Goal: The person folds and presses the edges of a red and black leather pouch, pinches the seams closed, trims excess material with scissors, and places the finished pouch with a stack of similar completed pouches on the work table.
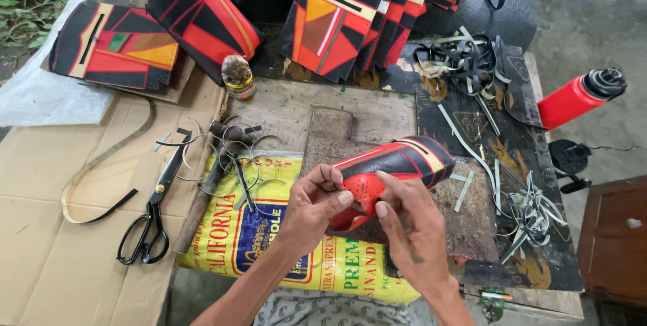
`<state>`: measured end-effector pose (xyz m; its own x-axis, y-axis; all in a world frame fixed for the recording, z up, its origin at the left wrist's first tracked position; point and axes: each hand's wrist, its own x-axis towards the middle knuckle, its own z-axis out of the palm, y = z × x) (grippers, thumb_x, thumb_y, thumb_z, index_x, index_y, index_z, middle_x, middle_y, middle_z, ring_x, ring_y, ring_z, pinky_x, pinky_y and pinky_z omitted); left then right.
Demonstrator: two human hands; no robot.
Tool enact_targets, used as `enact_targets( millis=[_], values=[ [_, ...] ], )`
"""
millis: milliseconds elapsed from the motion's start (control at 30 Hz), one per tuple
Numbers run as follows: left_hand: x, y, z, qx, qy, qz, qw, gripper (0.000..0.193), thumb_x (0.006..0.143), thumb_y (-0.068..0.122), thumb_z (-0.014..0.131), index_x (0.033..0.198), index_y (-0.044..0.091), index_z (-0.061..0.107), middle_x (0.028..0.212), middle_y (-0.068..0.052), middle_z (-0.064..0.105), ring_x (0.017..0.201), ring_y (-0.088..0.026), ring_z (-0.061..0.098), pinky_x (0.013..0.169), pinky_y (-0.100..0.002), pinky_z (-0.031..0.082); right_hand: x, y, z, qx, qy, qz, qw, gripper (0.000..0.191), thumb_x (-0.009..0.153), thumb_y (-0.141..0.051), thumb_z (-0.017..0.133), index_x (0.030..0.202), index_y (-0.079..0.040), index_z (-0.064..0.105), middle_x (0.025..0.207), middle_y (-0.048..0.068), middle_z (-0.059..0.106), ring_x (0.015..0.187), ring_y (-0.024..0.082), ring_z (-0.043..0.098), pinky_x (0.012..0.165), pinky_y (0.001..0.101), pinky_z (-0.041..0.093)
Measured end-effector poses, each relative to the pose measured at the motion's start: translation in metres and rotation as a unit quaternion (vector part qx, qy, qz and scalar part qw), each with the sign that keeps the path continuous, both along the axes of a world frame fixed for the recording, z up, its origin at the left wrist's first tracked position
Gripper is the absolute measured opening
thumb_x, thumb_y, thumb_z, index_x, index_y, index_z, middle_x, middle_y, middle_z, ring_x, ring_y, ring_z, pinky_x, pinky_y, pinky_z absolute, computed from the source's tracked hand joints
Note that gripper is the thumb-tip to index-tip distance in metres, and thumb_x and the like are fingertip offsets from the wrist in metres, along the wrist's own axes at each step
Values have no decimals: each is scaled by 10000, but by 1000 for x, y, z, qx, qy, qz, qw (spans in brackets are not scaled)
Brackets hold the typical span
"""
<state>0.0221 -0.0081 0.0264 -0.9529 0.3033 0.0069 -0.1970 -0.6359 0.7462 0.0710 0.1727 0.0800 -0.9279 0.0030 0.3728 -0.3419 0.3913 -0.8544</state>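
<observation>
Both of my hands hold a curved red and black leather piece [397, 164] with yellow stripes, just above the work table. My left hand [313, 205] pinches its near red end from the left, thumb on the perforated red part. On the right side of that same end rests my right hand [411, 228], fingers pressing the edge. The piece's far end points up and right.
Black scissors [151, 215] lie on cardboard [54, 258] at the left. A yellow printed sack [269, 232] lies under my hands. Finished red, black and orange pieces [337, 16] are stacked at the back. Leather offcuts [526, 211], a small bottle [238, 77] and a red flask [576, 97] lie around.
</observation>
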Motion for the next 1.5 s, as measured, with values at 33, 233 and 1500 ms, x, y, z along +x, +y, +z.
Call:
enact_targets(
  millis=[33, 233, 1500],
  values=[
    [0, 0, -1, -3, -1, -1, 1000, 220, 889, -17, 764, 1017, 37, 593, 968, -42, 675, 901, -113, 666, 862, -321, 607, -1, 0, 3, 31, 23, 12, 999, 394, 949, 20, 634, 1341, -9, 638, 966, 59, 583, 801, 129, 564, 701, 250, 488],
    [3, 0, -9, -10, 7, -3, 1000, 211, 886, -27, 755, 1016, 25, 596, 955, -40, 672, 884, -104, 658, 847, -322, 616, 4, -4, 1, 126, 58, 14, 990, 441, 912, 94, 604, 1326, -41, 675, 1007, 89, 525, 768, 144, 583, 661, 263, 504],
    [-43, -31, 53, -344, 61, -75, 934, 413, 830, -49, 775, 1222, -28, 648, 924, -129, 734, 764, -140, 687, 642, -264, 545, -9, 24, 15, 3, 84, 16, 996, 454, 939, -32, 739, 1379, -37, 628, 1250, 123, 660, 985, 221, 636, 910, 339, 540]
  ],
)
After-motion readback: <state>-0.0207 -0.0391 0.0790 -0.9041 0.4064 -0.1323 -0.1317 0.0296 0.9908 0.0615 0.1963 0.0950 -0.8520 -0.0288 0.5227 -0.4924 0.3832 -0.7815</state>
